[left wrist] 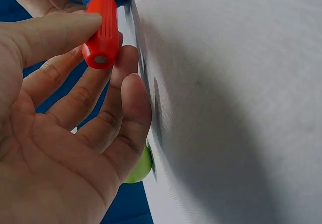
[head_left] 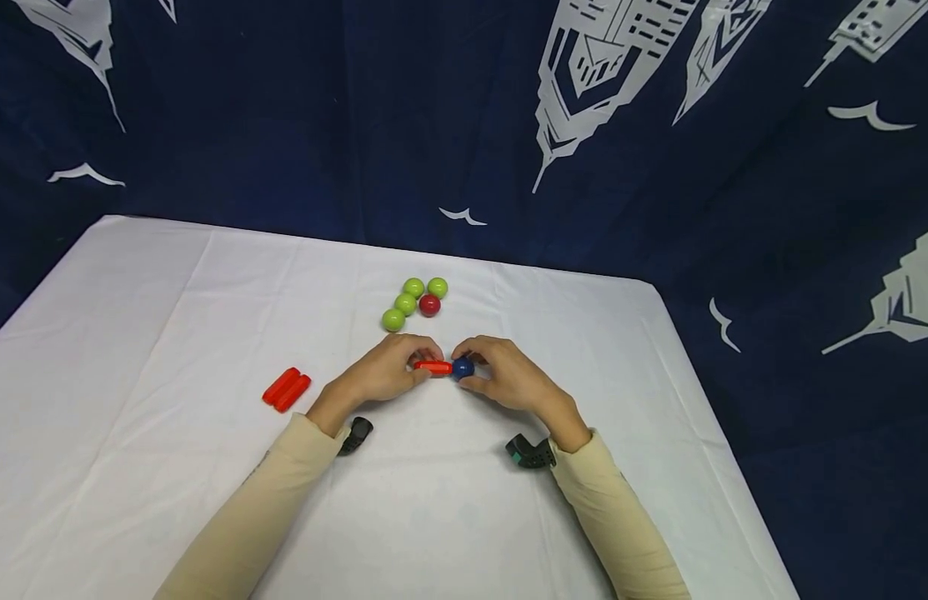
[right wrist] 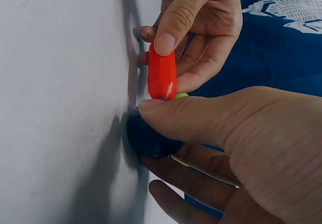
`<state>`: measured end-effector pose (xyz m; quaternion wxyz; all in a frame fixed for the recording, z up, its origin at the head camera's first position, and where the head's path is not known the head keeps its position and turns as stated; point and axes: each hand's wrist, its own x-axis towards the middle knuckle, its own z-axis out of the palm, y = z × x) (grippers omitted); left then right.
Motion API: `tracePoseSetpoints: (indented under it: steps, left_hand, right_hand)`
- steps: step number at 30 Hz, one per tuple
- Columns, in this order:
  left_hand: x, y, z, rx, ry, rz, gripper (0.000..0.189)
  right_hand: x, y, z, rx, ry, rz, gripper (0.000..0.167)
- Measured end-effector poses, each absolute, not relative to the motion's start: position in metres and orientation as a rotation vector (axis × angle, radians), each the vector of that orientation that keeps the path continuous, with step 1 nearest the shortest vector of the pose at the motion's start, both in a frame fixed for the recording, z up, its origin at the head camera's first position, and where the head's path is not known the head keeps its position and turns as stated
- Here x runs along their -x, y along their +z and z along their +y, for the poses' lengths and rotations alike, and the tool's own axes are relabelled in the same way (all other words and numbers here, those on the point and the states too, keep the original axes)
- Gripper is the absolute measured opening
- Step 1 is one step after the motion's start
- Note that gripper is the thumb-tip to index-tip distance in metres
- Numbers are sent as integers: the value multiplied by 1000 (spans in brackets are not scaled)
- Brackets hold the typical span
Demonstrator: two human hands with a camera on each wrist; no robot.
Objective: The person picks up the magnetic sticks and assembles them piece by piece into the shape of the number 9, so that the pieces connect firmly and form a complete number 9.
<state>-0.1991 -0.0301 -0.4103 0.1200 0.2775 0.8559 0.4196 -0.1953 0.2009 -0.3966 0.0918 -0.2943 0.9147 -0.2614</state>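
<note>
My left hand (head_left: 388, 368) pinches a red ribbed stick (head_left: 433, 367) between thumb and fingers. A grey disc shows in the stick's near end in the left wrist view. My right hand (head_left: 514, 377) holds a dark blue ball (head_left: 462, 368) between thumb and fingers. The stick's far end meets the ball; in the right wrist view the red stick (right wrist: 162, 75) points straight at the blue ball (right wrist: 151, 136), and the thumb partly covers where they join. Both hands are low over the white tablecloth, near its middle.
Two more red sticks (head_left: 287, 390) lie side by side left of my left forearm. Beyond the hands, several green balls (head_left: 405, 304) and one dark red ball (head_left: 429, 306) sit grouped. A dark blue curtain (head_left: 283, 150) with white drawings hangs behind the table (head_left: 171, 333).
</note>
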Motion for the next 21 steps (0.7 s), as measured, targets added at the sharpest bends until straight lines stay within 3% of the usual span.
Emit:
tracePoseSetpoints:
  steps: [14,21]
  left_hand:
    - [201,-411,-32,-836,1226,2538,20]
    - [206,-409,-44,-644,1362,2778,38]
  right_hand:
    - [195,-397,201,932,-756,2745,29]
    - [197,-398,203,914,-737,2770,28]
